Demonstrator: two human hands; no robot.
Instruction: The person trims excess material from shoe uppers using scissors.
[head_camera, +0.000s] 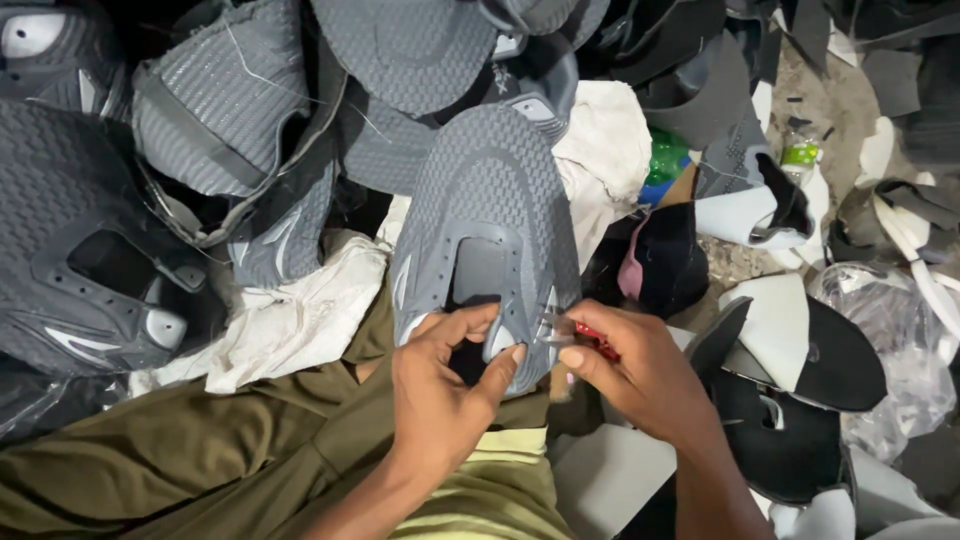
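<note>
Fingers (490, 365) gripping shoe upper (487, 215), toe pointing away

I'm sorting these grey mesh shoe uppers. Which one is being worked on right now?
The grey mesh shoe upper at centre, pinched by the left hand; the right hand touches its edge. Others lie piled, untouched.

Both bare forearms enter from the lower edge and converge toward the centre. The left hand (440, 385) is raised with its back toward the camera, wrist slightly bent; thumb and index finger extend upward and apart, closing in a pinch at their tips. The right hand (635, 370) lies just beside it, angled inward, knuckles up, fingers curled tightly, thumb pressed forward toward the left fingertips.
</note>
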